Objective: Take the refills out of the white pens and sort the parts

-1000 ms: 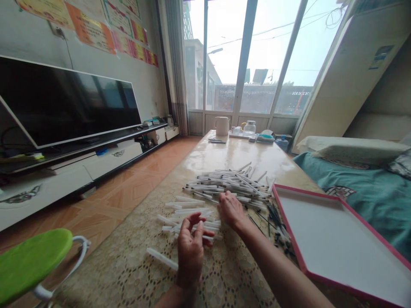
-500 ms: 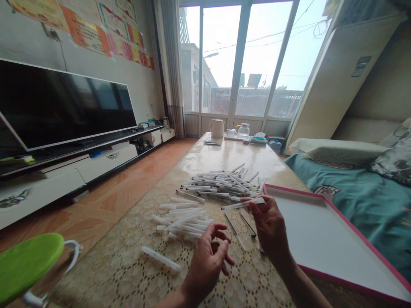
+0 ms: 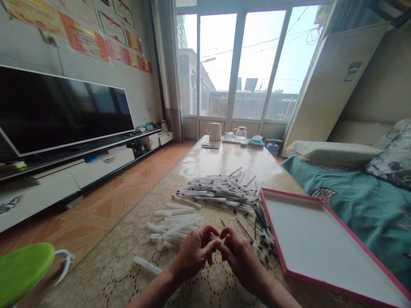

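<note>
My left hand (image 3: 198, 247) and my right hand (image 3: 240, 252) meet low over the table, both closed in a pinch with fingertips almost touching. Between them shows a small whitish bit of a white pen (image 3: 219, 240); my fingers hide the rest. To the left lies a loose pile of translucent white tubes (image 3: 178, 222), with a single tube (image 3: 147, 265) nearer me. Beyond my hands spreads a heap of white pens with dark ends (image 3: 221, 187). Thin black sticks and small black-ended pieces (image 3: 265, 237) lie scattered right of my right hand.
A shallow white tray with a pink rim (image 3: 327, 278) rests on the table's right side. The table (image 3: 105, 265) has a patterned cover. At its far end stand a pitcher (image 3: 215, 131) and a glass jug (image 3: 240, 133). A green stool (image 3: 27, 265) is at the lower left.
My right hand has come down and left from the pen heap, bringing the white pen to my left hand. My left hand has gone from loosely open to a pinch.
</note>
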Demonstrator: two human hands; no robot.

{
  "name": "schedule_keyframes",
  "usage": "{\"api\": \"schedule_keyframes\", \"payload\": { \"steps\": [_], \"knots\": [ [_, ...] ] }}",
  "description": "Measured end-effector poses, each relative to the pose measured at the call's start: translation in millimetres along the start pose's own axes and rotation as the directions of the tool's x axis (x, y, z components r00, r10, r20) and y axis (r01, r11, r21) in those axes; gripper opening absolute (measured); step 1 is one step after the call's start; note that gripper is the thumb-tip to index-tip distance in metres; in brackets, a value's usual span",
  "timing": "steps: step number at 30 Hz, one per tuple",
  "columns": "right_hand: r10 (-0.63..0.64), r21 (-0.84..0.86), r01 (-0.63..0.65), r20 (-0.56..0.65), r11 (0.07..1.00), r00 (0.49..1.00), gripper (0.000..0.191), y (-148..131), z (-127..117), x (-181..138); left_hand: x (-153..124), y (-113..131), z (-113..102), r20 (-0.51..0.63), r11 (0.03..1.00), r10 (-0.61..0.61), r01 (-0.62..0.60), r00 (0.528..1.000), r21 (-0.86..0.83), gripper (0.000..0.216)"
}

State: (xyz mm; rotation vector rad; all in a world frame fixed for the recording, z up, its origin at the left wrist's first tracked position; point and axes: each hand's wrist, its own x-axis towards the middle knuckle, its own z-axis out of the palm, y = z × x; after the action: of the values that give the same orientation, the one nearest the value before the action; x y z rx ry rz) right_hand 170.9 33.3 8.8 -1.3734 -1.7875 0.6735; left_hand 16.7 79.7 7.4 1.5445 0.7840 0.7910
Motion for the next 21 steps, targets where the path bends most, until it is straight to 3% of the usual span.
{"api": "schedule_keyframes", "payload": {
  "steps": [3,5,8,10,12,15,18,21],
  "knots": [
    [0.035,0.042,-0.038,0.069,0.998,0.997,0.023,-1,-3,5,-1,-7,-2,-0.018,0.999,0.032,-0.032,0.999,-0.014,0.026],
    [0.089,0.157,-0.125,0.219,0.980,0.972,0.033,2,-6,8,-2,-9,-3,-0.025,0.998,0.032,-0.034,0.999,-0.051,0.026],
    [0.152,0.340,-0.339,0.474,0.877,0.867,0.048,9,-8,9,-3,-10,-4,0.005,0.994,0.023,-0.022,1.000,-0.102,0.025],
    [0.151,0.400,-0.424,0.558,0.813,0.816,0.051,13,-6,8,-5,-9,-3,0.009,0.994,0.027,-0.026,1.000,-0.107,0.025],
    [0.127,0.411,-0.388,0.534,0.825,0.836,0.052,14,-2,6,-6,-8,-1,-0.015,0.996,0.030,-0.031,0.999,-0.089,0.026],
    [0.046,0.294,-0.157,0.350,0.943,0.936,0.050,12,4,3,-8,-7,1,-0.068,0.996,-0.014,0.008,0.998,-0.089,0.026],
    [-0.027,-0.063,0.040,0.196,0.997,0.980,0.040,12,9,-1,-7,-6,3,-0.088,0.987,-0.075,0.061,0.993,-0.147,0.027],
    [-0.045,-0.425,0.098,0.135,0.900,0.990,0.023,12,11,-5,-5,-4,5,-0.108,0.975,-0.109,0.085,0.988,-0.205,0.026]
  ]
}}
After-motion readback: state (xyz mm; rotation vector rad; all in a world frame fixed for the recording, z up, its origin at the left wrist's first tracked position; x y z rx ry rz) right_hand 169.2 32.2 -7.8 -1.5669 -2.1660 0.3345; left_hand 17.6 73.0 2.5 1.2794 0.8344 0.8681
